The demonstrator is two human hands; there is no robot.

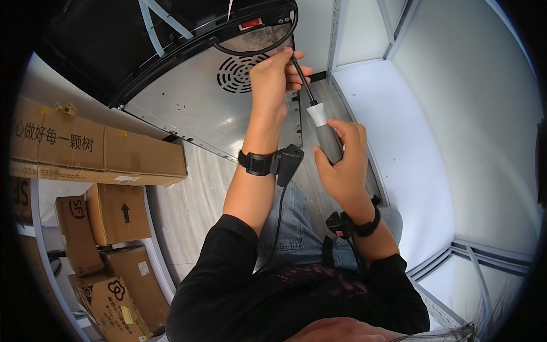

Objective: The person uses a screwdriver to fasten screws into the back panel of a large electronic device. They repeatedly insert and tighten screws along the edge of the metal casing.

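A screwdriver [327,137] with a grey handle, a white collar and a dark shaft slants up and to the left. My right hand [348,162] is wrapped round its handle. Further up, my left hand [270,80] has its thumb and fingers closed about the shaft near the tip; what the tip meets is hidden behind the fingers. Both hands are beside the edge of a metal panel [188,105] on a large black-rimmed appliance. The panel has a round slotted vent [232,74]. Above the left hand, a black cable [245,54] loops below a red rocker switch [249,24].
Cardboard boxes [119,214] are stacked on a shelf at the left, with a long carton [68,139] above. A white shelf [393,131] with a grey metal frame runs along the right. Grey wood-look floor [188,222] shows between. Pale strips [151,28] lie on the appliance.
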